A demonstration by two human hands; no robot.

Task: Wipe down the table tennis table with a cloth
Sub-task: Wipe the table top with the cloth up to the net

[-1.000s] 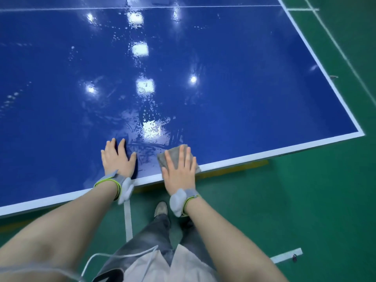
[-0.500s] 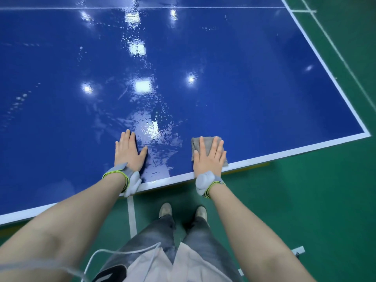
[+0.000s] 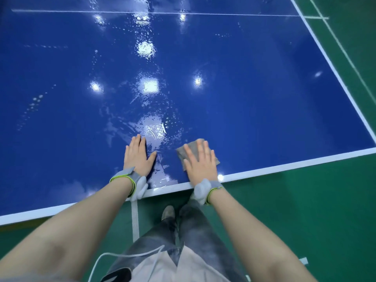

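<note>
The blue table tennis table [image 3: 254,102] with a white border fills the upper view, wet and glossy in its middle strip. My right hand [image 3: 200,162] lies flat on a small grey cloth [image 3: 192,148], pressing it onto the table just inside the near edge. My left hand [image 3: 137,154] rests flat on the bare wet surface to the left of the cloth, fingers together and thumb out, holding nothing. Both wrists wear grey bands with green trim.
The table's near white edge [image 3: 284,165] runs diagonally, its right corner at the frame's right side. Green floor [image 3: 305,210] with white lines lies below and to the right. My legs and a shoe [image 3: 167,212] stand close under the edge.
My right hand slid the cloth right along the near edge, then back a little to the left and farther onto the table. My left hand has stayed flat on the table.
</note>
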